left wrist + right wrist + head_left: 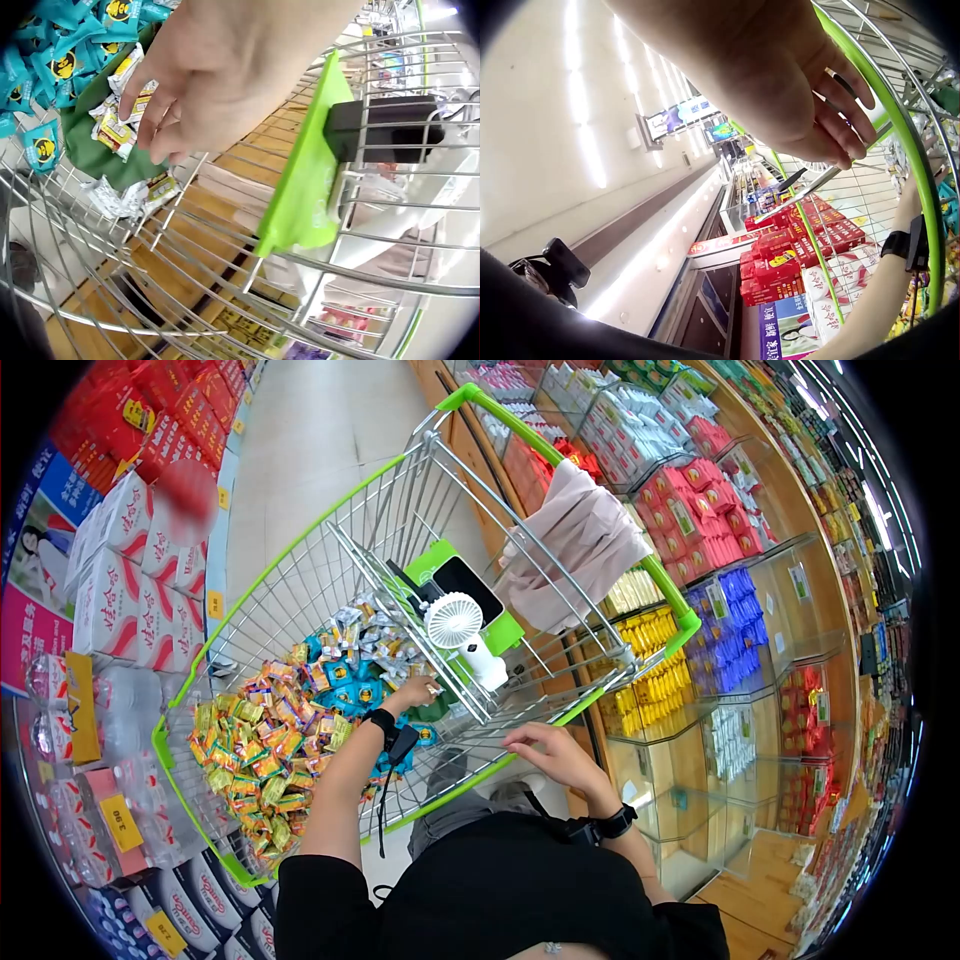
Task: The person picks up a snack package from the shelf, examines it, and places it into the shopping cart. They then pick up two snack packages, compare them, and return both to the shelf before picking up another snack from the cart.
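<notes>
My left hand (412, 692) reaches down into the shopping cart (300, 540). In the left wrist view, its bent fingers (131, 97) lie over white-wrapped candies (114, 135) on a dark green cloth-like piece (79, 124). Teal packets (64, 64) with a round dark emblem lie beside that. Toward the cart's other end spreads a heap of orange and yellow-green wrapped candies (265, 740). My right hand (555, 755) hovers near the cart's green side rail (900, 120), its fingers loosely bent and holding nothing.
A white handheld fan (455, 622) and a dark-screened device (468, 588) sit at the cart's seat. A pale pink cloth (570, 550) hangs near the handle. Shelf bins of wrapped snacks (735, 625) line the right side, and stacked white boxes (135, 580) stand left of the aisle.
</notes>
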Motion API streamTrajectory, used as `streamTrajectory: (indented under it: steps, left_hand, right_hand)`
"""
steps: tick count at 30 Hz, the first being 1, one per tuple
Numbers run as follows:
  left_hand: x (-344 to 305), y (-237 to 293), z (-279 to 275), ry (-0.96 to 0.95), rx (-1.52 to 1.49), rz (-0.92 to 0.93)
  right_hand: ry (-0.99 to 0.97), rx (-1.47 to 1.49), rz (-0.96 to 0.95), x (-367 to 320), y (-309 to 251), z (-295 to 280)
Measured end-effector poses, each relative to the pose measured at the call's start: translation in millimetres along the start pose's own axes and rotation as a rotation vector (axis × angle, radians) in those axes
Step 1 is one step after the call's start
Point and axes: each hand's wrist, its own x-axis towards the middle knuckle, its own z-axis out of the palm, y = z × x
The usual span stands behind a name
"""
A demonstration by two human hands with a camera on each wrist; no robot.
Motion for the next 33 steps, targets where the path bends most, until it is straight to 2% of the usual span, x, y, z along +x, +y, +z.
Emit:
streamTrajectory:
  steps: [1, 2, 3, 5, 7, 11, 16, 18, 33]
  left_hand:
    - [3.6, 0.9, 1.6, 0.019, 0.113, 0.123]
    - [6.7, 1.6, 2.8, -0.048, 0.064, -0.108]
    - [9.0, 0.1, 4.1, -0.068, 0.096, -0.109]
    - [27.0, -35.0, 17.9, 0.008, 0.322, 0.06]
    - [26.1, -26.2, 20.2, -0.033, 0.374, 0.075]
    - [29.6, -29.2, 36.4, -0.038, 0.321, -0.017]
    - [32.9, -30.8, 50.4, -0.039, 0.26, -0.125]
    - [33.5, -32.5, 55.9, -0.044, 0.23, -0.156]
    - [36.5, -31.0, 81.4, -0.048, 0.053, -0.314]
  right_hand:
    - [0.01, -0.001, -0.002, 0.6, 0.1, -0.7]
    - [0.019, -0.002, -0.003, 0.8, 0.3, -1.3]
    - [0.028, -0.002, 0.005, 1.1, 0.6, -2.1]
    - [0.035, 0.038, 0.028, 1.6, 1.2, -3.1]
    - [0.063, 0.055, 0.02, 0.8, 3.0, -3.0]
    - [0.091, 0.035, -0.02, -1.4, 5.5, -8.0]
    - [0.124, 0.079, 0.047, -5.9, 2.0, -15.4]
    - [0.171, 0.204, 0.109, -7.4, 1.9, -15.5]
    - [0.256, 0.219, 0.205, -24.2, 21.4, -20.4]
